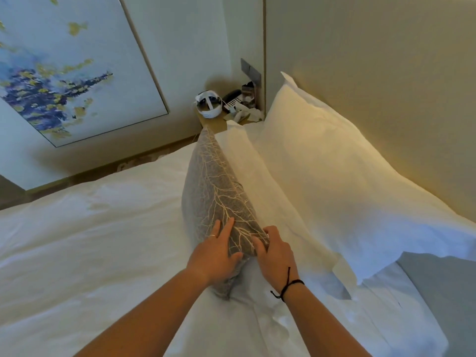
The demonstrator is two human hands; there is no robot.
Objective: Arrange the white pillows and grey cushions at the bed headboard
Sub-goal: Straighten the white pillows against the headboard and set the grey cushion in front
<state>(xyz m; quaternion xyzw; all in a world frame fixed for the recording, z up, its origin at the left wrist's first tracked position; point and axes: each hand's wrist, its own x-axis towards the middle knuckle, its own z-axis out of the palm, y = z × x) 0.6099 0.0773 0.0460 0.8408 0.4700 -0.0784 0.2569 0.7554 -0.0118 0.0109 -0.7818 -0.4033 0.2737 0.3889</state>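
A grey cushion (213,191) with a pale branch pattern stands on edge on the white bed, leaning against a white pillow (247,166). Behind that, a larger white pillow (334,171) rests against the beige headboard (373,73). My left hand (216,251) presses flat on the cushion's near left face, fingers spread. My right hand (273,251) pinches the cushion's near right edge. A second grey cushion (443,292) lies partly in view at the lower right, beside the large pillow.
The white duvet (90,240) covers the bed to the left. A bedside table (219,123) beyond the pillows holds a white headset, a phone and papers. A framed blue and yellow painting (64,68) hangs on the wall at left.
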